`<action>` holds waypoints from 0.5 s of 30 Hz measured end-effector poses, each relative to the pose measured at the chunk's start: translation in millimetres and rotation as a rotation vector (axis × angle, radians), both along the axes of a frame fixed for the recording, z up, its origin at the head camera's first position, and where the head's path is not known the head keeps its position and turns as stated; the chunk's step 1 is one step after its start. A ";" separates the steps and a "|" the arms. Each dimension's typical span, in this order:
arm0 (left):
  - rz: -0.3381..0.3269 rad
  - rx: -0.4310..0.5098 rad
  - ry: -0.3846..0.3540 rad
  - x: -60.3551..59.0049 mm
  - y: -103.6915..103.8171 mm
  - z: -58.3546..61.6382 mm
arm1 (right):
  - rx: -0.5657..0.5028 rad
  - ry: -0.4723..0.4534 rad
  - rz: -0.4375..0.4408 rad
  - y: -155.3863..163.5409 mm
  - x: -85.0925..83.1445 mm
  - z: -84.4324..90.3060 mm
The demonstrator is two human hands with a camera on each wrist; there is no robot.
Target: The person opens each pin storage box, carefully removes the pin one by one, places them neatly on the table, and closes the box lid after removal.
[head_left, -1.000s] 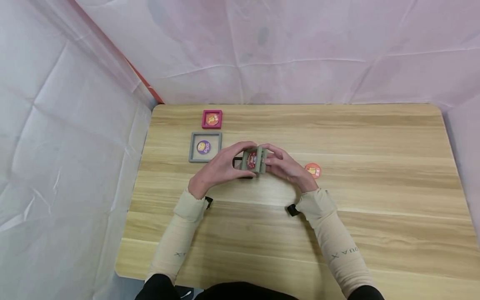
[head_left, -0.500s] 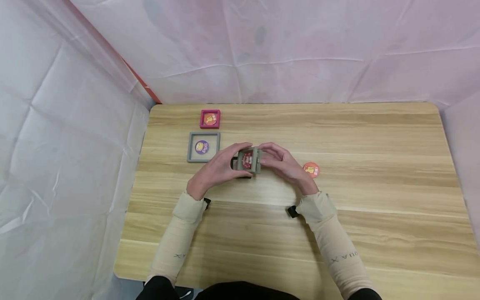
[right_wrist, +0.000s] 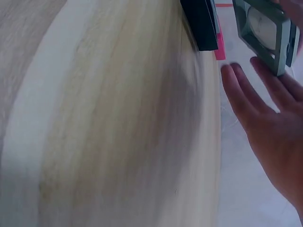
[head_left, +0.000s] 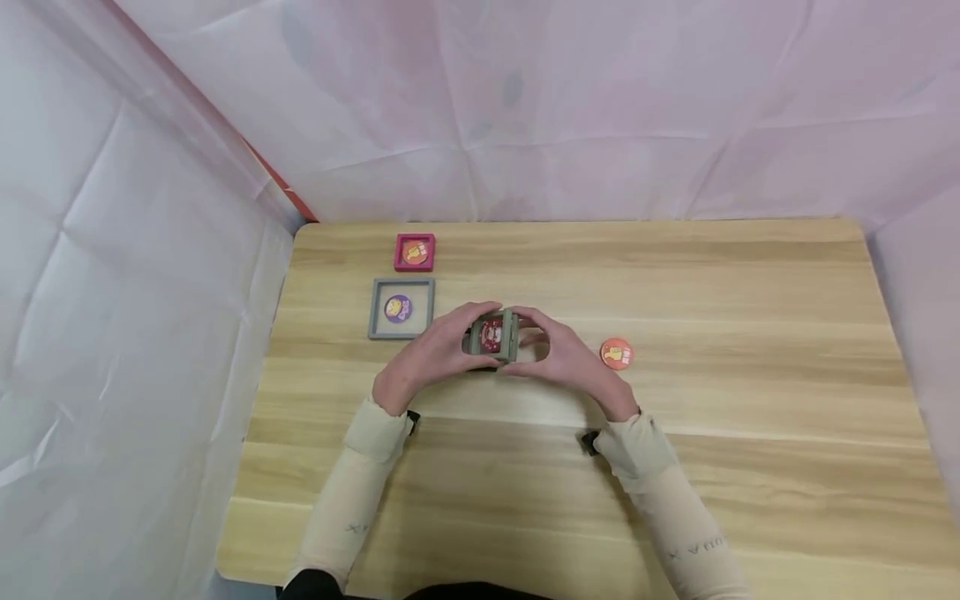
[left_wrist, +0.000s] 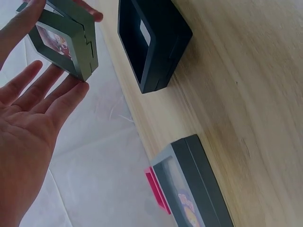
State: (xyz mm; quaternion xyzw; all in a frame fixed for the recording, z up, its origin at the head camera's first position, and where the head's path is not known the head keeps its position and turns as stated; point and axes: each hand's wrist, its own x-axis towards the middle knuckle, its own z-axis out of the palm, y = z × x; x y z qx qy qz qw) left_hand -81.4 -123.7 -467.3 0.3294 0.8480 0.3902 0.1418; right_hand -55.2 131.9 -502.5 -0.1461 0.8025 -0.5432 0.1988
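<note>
Head view, centre of the frame: the left hand [head_left: 431,358] and the right hand [head_left: 562,360] hold a small grey-green frame case [head_left: 495,335] between them, just above the desk [head_left: 750,417]. The case shows a red round badge behind its window. In the left wrist view the case [left_wrist: 66,40] sits in the upper left, two hinged halves slightly parted; the fingers [left_wrist: 45,90] of the left hand are straight and support its lower edge, with the thumb laid along its upper left edge. In the right wrist view the case [right_wrist: 267,33] lies at the upper right; the right hand's fingers [right_wrist: 246,94] are extended beneath it, and whether they touch it cannot be told.

A black frame case [left_wrist: 154,42] lies on the desk directly under the held one, mostly hidden in the head view. Left of the hands rests a grey frame case [head_left: 402,308] with a purple badge, and just beyond it, near the desk's far edge, a pink frame case [head_left: 415,252] with an orange badge. A loose orange badge [head_left: 617,353] lies just right of the right hand. The right half and the near strip of the desk are bare wood. White sheeting [head_left: 135,292] hangs at the left and far edges.
</note>
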 end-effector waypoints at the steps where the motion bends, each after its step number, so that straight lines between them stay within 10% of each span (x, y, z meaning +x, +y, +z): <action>1: 0.003 -0.005 0.003 1.6 -0.2 -0.4 | 0.028 0.035 -0.001 -0.9 1.2 -0.5; 15: 0.005 0.068 0.049 10.6 3.0 -13.0 | 0.195 0.235 -0.001 10.9 10.7 -3.3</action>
